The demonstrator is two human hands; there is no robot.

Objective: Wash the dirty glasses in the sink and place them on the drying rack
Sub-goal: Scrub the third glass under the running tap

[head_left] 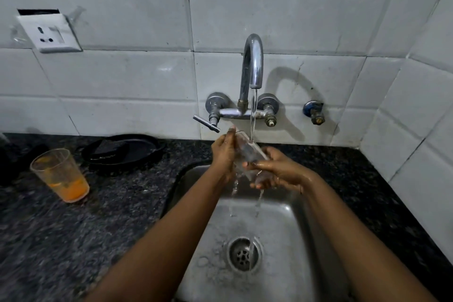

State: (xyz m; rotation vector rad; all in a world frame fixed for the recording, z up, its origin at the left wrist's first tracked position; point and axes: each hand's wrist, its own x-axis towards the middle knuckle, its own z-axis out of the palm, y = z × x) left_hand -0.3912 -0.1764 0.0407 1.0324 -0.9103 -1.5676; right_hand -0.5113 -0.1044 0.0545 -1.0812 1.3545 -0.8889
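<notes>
clear glass (247,154) held tilted under tap (252,66) stream, above sink (282,228) back edge | left grip (224,152) clamped on its rim end | right grip (274,170) clamped on its base | juice-stained glass (60,175) stood at tabletop (98,216) left edge

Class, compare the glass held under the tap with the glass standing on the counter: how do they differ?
The held glass is tilted under running water, gripped by the left hand and right hand; the counter glass stands upright, untouched. The held glass looks clear; the counter glass holds orange residue. Both are transparent tumblers.
</notes>
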